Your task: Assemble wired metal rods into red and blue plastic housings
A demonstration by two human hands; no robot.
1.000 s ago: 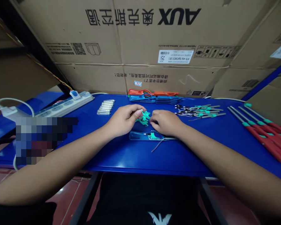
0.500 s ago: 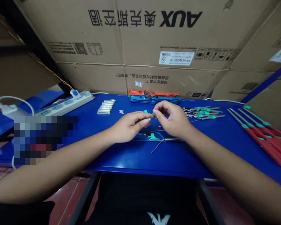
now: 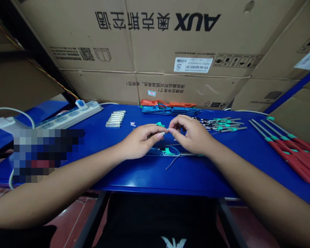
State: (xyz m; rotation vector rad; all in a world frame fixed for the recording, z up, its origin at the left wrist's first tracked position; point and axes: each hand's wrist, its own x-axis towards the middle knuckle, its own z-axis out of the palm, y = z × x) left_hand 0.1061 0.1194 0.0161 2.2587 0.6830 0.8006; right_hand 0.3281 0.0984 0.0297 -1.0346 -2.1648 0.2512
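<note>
Above the middle of the table, my left hand (image 3: 139,141) pinches a small pale cylindrical part (image 3: 164,133) between thumb and fingers. My right hand (image 3: 193,135) meets it at the fingertips, its thumb and index finger closed at the part's right end. What lies between the right fingertips is too small to make out. Below the hands lies a blue plastic handle shell (image 3: 155,151) with a teal piece (image 3: 167,151) in it. A thin grey cord (image 3: 172,162) sticks out from the shell toward me.
Several pale slim tubes (image 3: 115,119) lie at left, near a white power strip (image 3: 79,112). Orange shells (image 3: 155,102) and blue shells (image 3: 157,110) are stacked behind. To the right are grey rods with teal fittings (image 3: 231,126) and red handles with metal rods (image 3: 293,151). Cardboard (image 3: 144,62) walls the back.
The hands stay nearly in place, with the right fingertips now against the end of the pale part. The whole view has shifted slightly.
</note>
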